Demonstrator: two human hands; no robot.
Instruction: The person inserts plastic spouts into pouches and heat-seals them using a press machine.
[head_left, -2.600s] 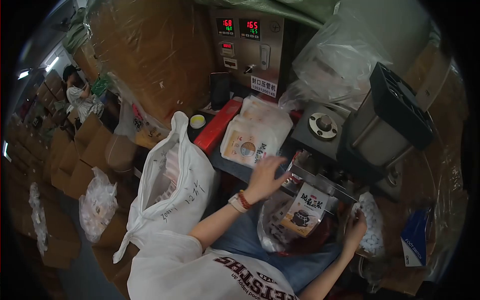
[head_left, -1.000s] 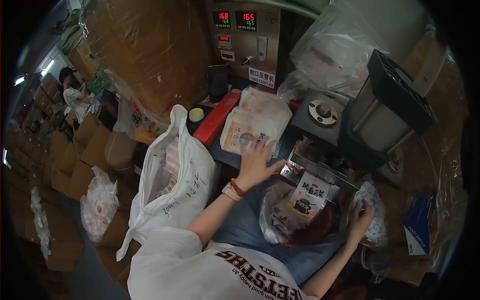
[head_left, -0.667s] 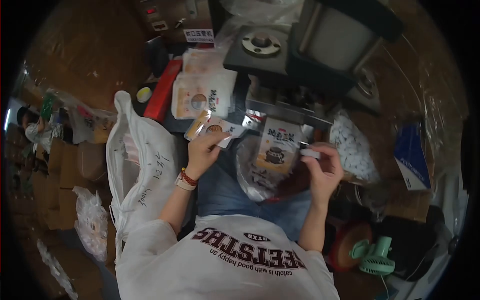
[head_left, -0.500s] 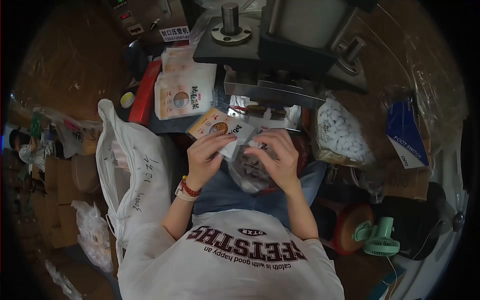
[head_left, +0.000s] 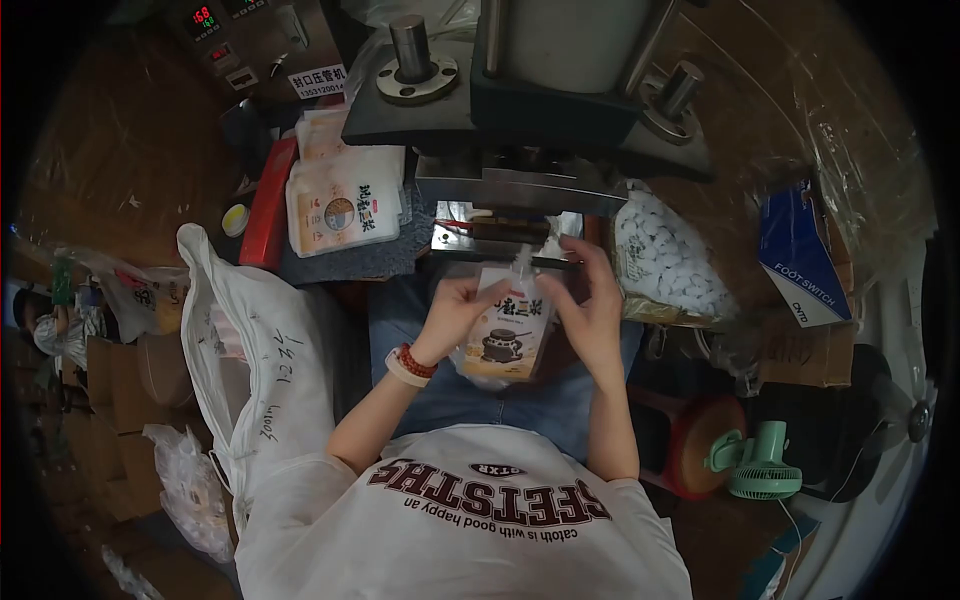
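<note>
A printed pouch (head_left: 507, 335) with a dark pot picture and a pale spout (head_left: 522, 262) at its top is in front of the metal press (head_left: 510, 185). My left hand (head_left: 462, 310) pinches the pouch's upper left edge. My right hand (head_left: 585, 305) is at the pouch's upper right side, its thumb against the edge and its index finger raised apart toward the press jaw. A stack of flat printed pouches (head_left: 345, 205) lies on a dark mat to the left. The bag of white caps (head_left: 665, 255) stands right of the press.
A white sack (head_left: 290, 370) stands at the left beside a red bar (head_left: 268, 205). The control box (head_left: 265, 50) is at the upper left. At the right are a blue and white box (head_left: 805, 255) and a green fan (head_left: 768, 465). A person in light clothes (head_left: 62, 335) is far left.
My left hand has gone from the stack to holding a pouch, now turned upright before the press. My right hand has come from the cap bag to the pouch's spout end. The view has shifted rightward and down.
</note>
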